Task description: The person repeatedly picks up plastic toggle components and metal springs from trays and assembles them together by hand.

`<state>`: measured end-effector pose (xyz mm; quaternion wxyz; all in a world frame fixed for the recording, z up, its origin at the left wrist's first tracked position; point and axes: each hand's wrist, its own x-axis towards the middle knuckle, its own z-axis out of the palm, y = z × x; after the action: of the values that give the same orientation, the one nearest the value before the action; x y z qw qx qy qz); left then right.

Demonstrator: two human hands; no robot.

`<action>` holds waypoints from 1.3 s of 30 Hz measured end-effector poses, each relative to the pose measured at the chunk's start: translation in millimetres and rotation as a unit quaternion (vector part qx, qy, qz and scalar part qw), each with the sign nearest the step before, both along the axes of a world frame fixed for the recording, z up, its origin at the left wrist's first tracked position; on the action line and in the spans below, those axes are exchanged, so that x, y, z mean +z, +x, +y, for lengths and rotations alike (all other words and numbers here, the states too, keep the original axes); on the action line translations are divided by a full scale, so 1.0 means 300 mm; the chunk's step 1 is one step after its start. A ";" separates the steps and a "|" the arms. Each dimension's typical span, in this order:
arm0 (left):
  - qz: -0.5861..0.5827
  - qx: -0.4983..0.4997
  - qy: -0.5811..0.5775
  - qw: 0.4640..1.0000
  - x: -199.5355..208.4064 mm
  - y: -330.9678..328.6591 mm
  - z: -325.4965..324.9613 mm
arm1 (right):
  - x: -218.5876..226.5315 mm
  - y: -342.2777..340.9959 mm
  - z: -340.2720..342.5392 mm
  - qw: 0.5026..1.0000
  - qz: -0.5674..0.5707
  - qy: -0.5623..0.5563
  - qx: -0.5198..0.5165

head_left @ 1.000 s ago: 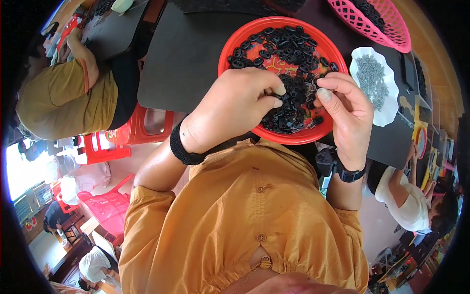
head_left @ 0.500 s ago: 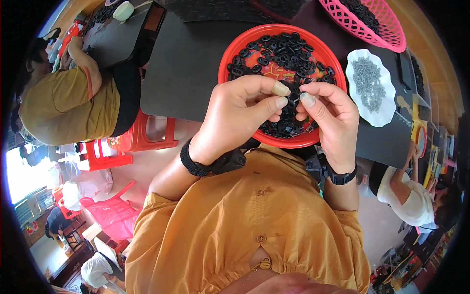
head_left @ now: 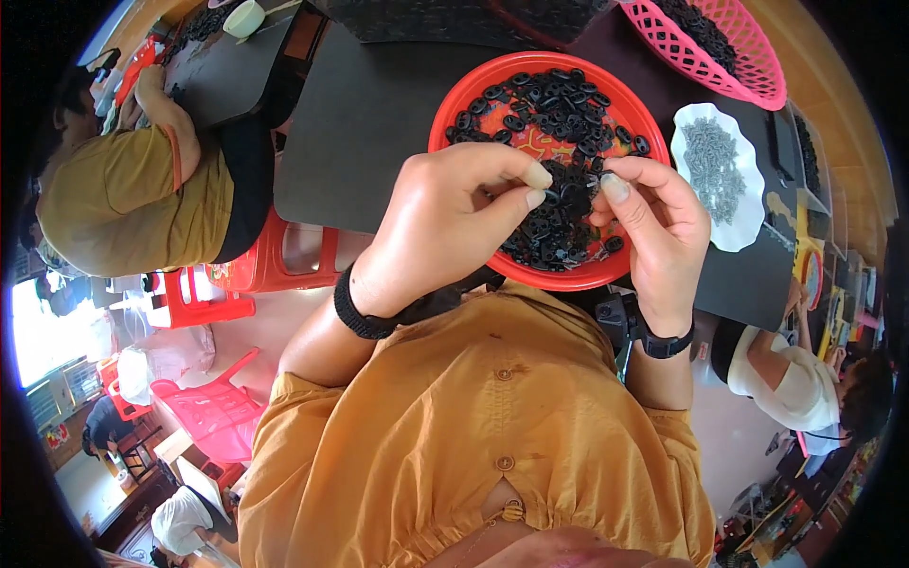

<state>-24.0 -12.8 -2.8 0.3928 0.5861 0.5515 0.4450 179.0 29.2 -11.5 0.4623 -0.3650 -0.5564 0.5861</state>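
Observation:
My left hand (head_left: 454, 213) is held over the red basin (head_left: 437, 133), thumb and forefinger pinched; what lies between them is too small to make out. To its right, my right hand (head_left: 658, 213) is closed too, with a small black plastic piece (head_left: 605, 175) partly showing at its fingertips. A narrow gap separates the two hands. Beneath them the basin holds many black plastic pieces (head_left: 559, 95), several of them oval with two holes, like cord locks. My hands hide part of this heap.
On the dark table (head_left: 355, 123), right of the basin, a white wavy-edged dish (head_left: 755, 213) holds small silvery pieces resembling springs. A pink basket (head_left: 767, 90) of black parts stands at the far right. People sit left (head_left: 133, 208) and right (head_left: 776, 379), near red stools (head_left: 256, 270).
My hands have moved apart; the right one has shifted right and the left one slightly left. The basin and table sit slightly differently in the picture.

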 end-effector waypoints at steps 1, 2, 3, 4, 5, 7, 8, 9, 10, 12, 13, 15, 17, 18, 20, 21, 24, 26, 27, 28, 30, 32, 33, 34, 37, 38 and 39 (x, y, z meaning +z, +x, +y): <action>0.112 -0.029 0.037 0.993 0.003 -0.010 0.011 | 0.001 0.002 0.003 1.000 0.001 0.000 0.000; 0.113 -0.030 0.038 0.992 0.001 -0.019 0.029 | 0.003 0.004 0.005 1.000 0.004 0.009 -0.010; 0.179 -0.058 0.074 0.979 -0.003 -0.029 0.055 | 0.004 0.008 0.007 1.000 0.007 0.017 -0.021; 0.243 -0.087 0.109 0.960 -0.006 -0.037 0.086 | 0.004 0.018 0.012 1.000 0.012 0.017 -0.019; 0.279 -0.086 0.138 0.946 -0.004 -0.043 0.118 | 0.001 0.025 0.012 1.000 0.013 0.017 -0.018; 0.349 -0.086 0.154 0.921 -0.024 -0.071 0.202 | -0.006 0.041 0.009 0.999 0.013 0.020 -0.037; 0.362 -0.086 0.171 0.912 -0.029 -0.086 0.239 | -0.008 0.050 0.008 0.999 0.017 0.021 -0.034; 0.366 -0.084 0.171 0.911 -0.034 -0.096 0.267 | -0.011 0.059 0.006 0.999 0.021 0.018 -0.028; 0.400 -0.106 0.173 0.894 -0.045 -0.101 0.295 | -0.016 0.066 0.006 0.999 0.026 0.014 -0.024; 0.445 -0.124 0.181 0.868 -0.071 -0.097 0.307 | -0.022 0.074 0.003 0.999 0.031 0.011 -0.023; 0.446 -0.127 0.181 0.867 -0.083 -0.094 0.313 | -0.026 0.080 0.002 0.999 0.034 0.006 -0.024; 0.437 -0.130 0.203 0.866 -0.097 -0.092 0.326 | -0.033 0.088 0.004 0.999 0.038 0.005 -0.023; 0.438 -0.143 0.178 0.870 -0.076 -0.075 0.328 | -0.044 0.097 0.007 0.999 0.042 0.004 -0.024; 0.436 -0.153 0.152 0.874 -0.063 -0.065 0.323 | -0.049 0.102 0.006 0.999 0.040 0.004 -0.021; 0.375 -0.146 0.111 0.909 -0.044 -0.043 0.298 | -0.055 0.107 0.009 0.999 0.042 0.003 -0.021; 0.308 -0.135 0.070 0.939 -0.032 -0.030 0.279 | -0.057 0.109 0.011 0.999 0.046 -0.005 -0.022; 0.229 -0.124 0.055 0.964 0.021 0.007 0.200 | -0.054 0.108 0.011 0.999 0.046 -0.017 -0.022; 0.166 -0.113 0.023 0.979 0.032 0.025 0.159 | -0.052 0.104 0.011 0.999 0.042 -0.021 -0.020; 0.086 -0.110 -0.029 0.990 0.033 0.033 0.144 | -0.053 0.101 0.012 0.999 0.043 -0.023 -0.014; 0.005 -0.103 -0.080 0.991 0.033 0.038 0.129 | -0.052 0.095 0.012 0.999 0.043 -0.026 -0.005; -0.111 -0.102 -0.147 0.978 0.028 0.044 0.114 | -0.048 0.082 0.006 0.999 0.045 -0.028 0.001; -0.151 -0.109 -0.176 0.967 0.041 0.049 0.104 | -0.048 0.070 0.001 0.998 0.046 -0.031 0.006; -0.190 -0.116 -0.204 0.953 0.045 0.052 0.102 | -0.053 0.063 0.000 0.996 0.081 -0.031 0.029; -0.265 -0.118 -0.204 0.935 0.013 0.058 0.096 | -0.055 0.055 -0.002 0.991 0.116 -0.030 0.054; -0.309 -0.092 -0.219 0.921 -0.012 0.076 0.066 | -0.040 0.016 -0.015 0.977 0.197 -0.034 0.070; -0.308 -0.089 -0.207 0.924 -0.014 0.076 0.061 | -0.038 0.010 -0.013 0.979 0.187 -0.031 0.069; -0.310 -0.090 -0.207 0.924 -0.013 0.075 0.053 | -0.037 0.004 -0.014 0.980 0.186 -0.031 0.069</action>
<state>-1.5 3.2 -6.8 0.6949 0.3720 0.4269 0.4433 180.1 25.1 -22.6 0.5044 -0.2248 -0.4663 0.6911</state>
